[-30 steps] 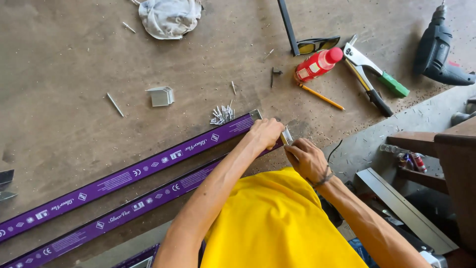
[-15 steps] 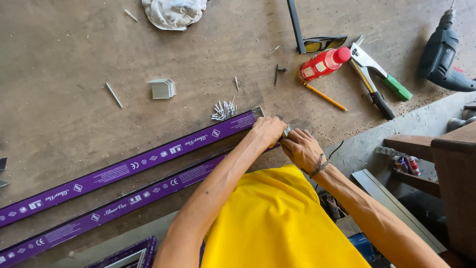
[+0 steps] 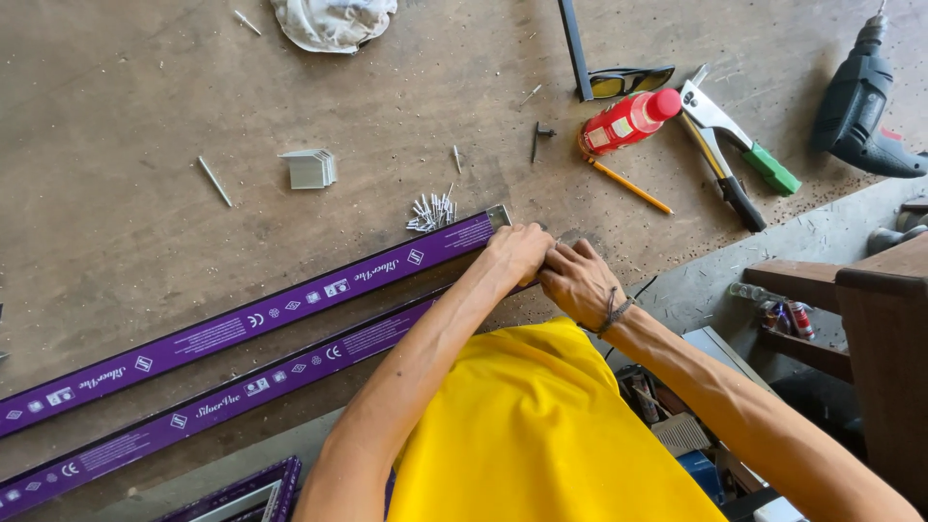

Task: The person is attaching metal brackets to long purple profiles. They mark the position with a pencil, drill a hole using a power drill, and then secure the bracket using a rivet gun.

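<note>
The left hand (image 3: 517, 253) and the right hand (image 3: 577, 280) meet, knuckles touching, at the near end of the long purple film-wrapped metal profile (image 3: 251, 321) lying diagonally on the brown worktop (image 3: 126, 106). Both sets of fingers are curled closed at that end of the bar; what they clamp between them is hidden, so the exact grip cannot be told. A second purple profile (image 3: 213, 408) runs parallel, just behind the left forearm. Just beyond the left fingers, beside the profile's bare metal end, lies a small heap of silver rivets (image 3: 432, 210). Farther out from the fingers sits a stack of small grey metal plates (image 3: 309, 168). Ahead of the right fingers lie a yellow pencil (image 3: 630, 186), a red plastic bottle with white cap (image 3: 626, 119), a hand riveter with green and black handles (image 3: 727, 145) and dark-framed safety glasses (image 3: 630, 81). A dark green power drill (image 3: 860, 97) lies well apart to the right.
</note>
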